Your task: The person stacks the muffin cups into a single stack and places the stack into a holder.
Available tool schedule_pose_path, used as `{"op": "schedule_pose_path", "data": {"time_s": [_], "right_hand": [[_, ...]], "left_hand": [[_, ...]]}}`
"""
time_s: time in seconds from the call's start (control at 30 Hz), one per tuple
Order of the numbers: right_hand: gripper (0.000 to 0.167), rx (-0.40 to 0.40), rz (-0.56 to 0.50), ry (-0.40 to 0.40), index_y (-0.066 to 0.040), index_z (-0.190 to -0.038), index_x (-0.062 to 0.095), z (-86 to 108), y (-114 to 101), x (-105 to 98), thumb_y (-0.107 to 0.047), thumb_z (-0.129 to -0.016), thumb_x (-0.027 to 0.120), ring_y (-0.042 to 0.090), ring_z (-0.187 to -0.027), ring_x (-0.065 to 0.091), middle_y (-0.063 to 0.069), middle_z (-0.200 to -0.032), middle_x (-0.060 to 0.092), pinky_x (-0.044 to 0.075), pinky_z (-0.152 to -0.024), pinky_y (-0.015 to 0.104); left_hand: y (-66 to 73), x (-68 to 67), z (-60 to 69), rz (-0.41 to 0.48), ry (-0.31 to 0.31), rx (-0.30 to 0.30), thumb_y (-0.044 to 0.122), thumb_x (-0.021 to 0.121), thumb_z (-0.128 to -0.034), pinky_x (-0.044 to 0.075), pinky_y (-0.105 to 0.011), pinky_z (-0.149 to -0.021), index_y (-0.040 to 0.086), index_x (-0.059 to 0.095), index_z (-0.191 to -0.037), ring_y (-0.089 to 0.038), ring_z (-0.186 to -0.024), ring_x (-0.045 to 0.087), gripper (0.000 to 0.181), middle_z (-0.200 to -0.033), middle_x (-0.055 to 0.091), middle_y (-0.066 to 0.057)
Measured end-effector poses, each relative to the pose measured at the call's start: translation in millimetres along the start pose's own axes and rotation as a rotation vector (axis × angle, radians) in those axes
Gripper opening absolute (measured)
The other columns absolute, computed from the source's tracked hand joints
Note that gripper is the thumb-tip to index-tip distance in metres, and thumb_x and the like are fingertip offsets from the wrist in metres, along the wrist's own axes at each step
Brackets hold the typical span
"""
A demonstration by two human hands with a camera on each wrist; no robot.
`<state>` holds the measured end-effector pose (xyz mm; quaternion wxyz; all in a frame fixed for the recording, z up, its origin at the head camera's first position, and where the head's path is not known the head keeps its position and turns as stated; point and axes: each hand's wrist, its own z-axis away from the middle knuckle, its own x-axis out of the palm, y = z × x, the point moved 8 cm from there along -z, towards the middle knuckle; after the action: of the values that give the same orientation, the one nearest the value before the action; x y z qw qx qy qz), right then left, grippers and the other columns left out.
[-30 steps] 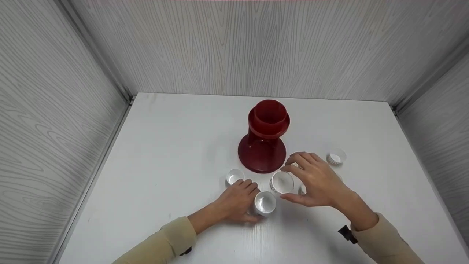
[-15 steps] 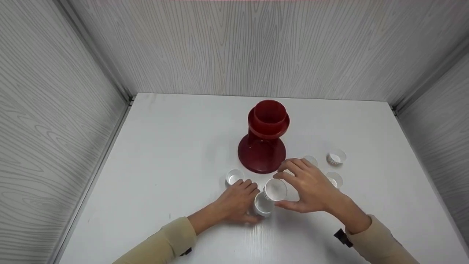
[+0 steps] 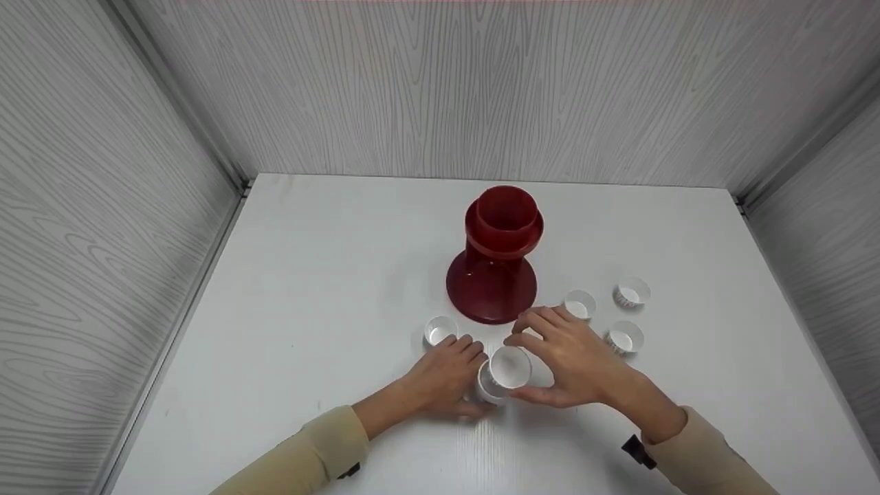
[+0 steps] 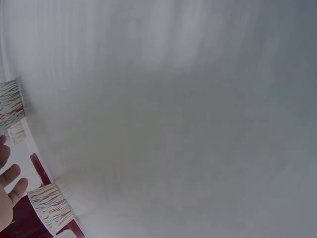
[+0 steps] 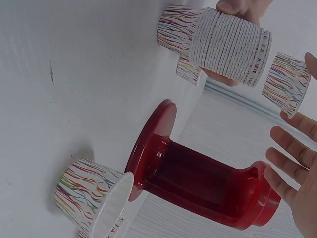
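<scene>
A tall stack of nested paper cups (image 5: 230, 47) with coloured wavy stripes stands in front of me. My left hand (image 3: 447, 377) grips its side. In the head view only the stack's white rim (image 3: 485, 388) shows past the upper cup. My right hand (image 3: 574, 357) pinches a single paper cup (image 3: 510, 368) between thumb and fingers. From the right wrist, this single paper cup (image 5: 287, 83) appears just above the stack's mouth, a small gap apart. Behind both hands stands a red stand (image 3: 491, 289) with a round base and a cup-shaped top.
One loose paper cup (image 3: 438, 328) stands just beyond my left fingers. On the right are more paper cups: a near one (image 3: 624, 337), one by the stand (image 3: 579, 304) and a farther one (image 3: 632, 293). Grey wood-grain panels (image 3: 440, 89) wall the white table.
My right hand has moved left and toward me, carrying the single paper cup over the stack. Cups behind that hand have come into view. My left hand has stayed in place.
</scene>
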<state>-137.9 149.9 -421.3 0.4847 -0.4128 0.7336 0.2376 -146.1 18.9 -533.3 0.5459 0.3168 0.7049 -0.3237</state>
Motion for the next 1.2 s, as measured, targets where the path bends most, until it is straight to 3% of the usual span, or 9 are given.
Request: {"op": "schedule_pose_path", "data": {"time_s": [0.5,1.2], "right_hand": [[0.058,0.006,0.004,-0.022,-0.024,-0.116,0.07,3.4,-3,14,-0.066,-0.078,0.08,0.018,-0.11,0.062,-0.004,-0.114,0.065,0.053,-0.096,0.04],[0.058,-0.033,0.028,-0.03,-0.022,-0.114,0.07,6.3,-8,28,-0.067,-0.078,0.08,0.019,-0.11,0.063,-0.003,-0.113,0.064,0.052,-0.096,0.038]], "left_hand": [[0.0,1.4,0.1,-0.01,-0.032,-0.005,0.081,0.062,-0.0833,0.049,-0.031,-0.086,0.019,0.064,-0.115,-0.016,-0.102,0.058,0.069,-0.111,0.066,0.003],[0.9,-1.0,0.2,-0.026,0.006,0.004,0.082,0.063,-0.0822,0.049,-0.03,-0.086,0.019,0.065,-0.114,-0.015,-0.102,0.059,0.071,-0.112,0.067,0.004]]}}
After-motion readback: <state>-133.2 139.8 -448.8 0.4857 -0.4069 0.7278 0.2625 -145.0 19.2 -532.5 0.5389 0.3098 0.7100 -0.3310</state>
